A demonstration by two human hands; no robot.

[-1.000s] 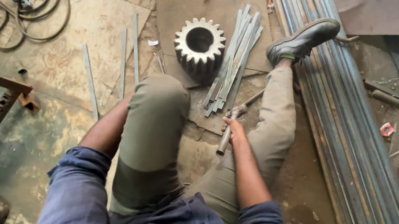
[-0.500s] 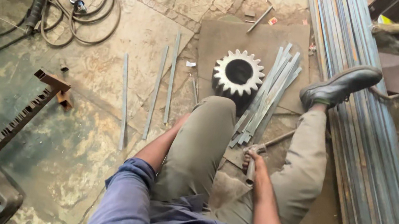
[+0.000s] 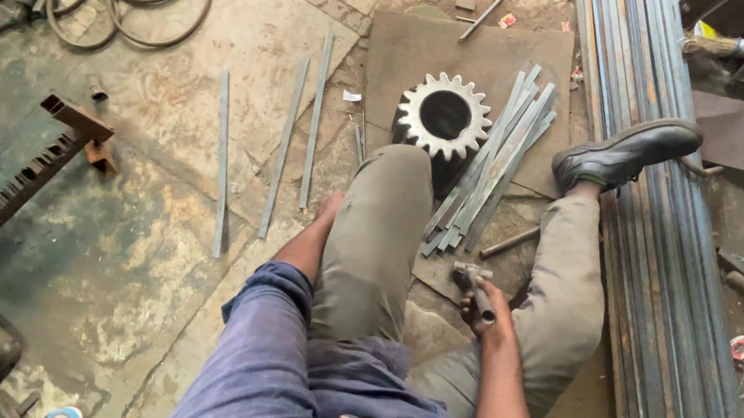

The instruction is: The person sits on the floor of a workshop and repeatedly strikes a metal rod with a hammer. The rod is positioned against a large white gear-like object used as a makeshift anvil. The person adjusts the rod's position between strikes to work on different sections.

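Hammer [image 3: 473,287] now raised off the floor, gripped in right hand [image 3: 486,310], just below the flat steel strips [image 3: 492,168] leaning on the toothed gear [image 3: 444,117]; earlier it lay lower. Left hand [image 3: 330,205] is behind the knee, left of gear; grip cannot be told.
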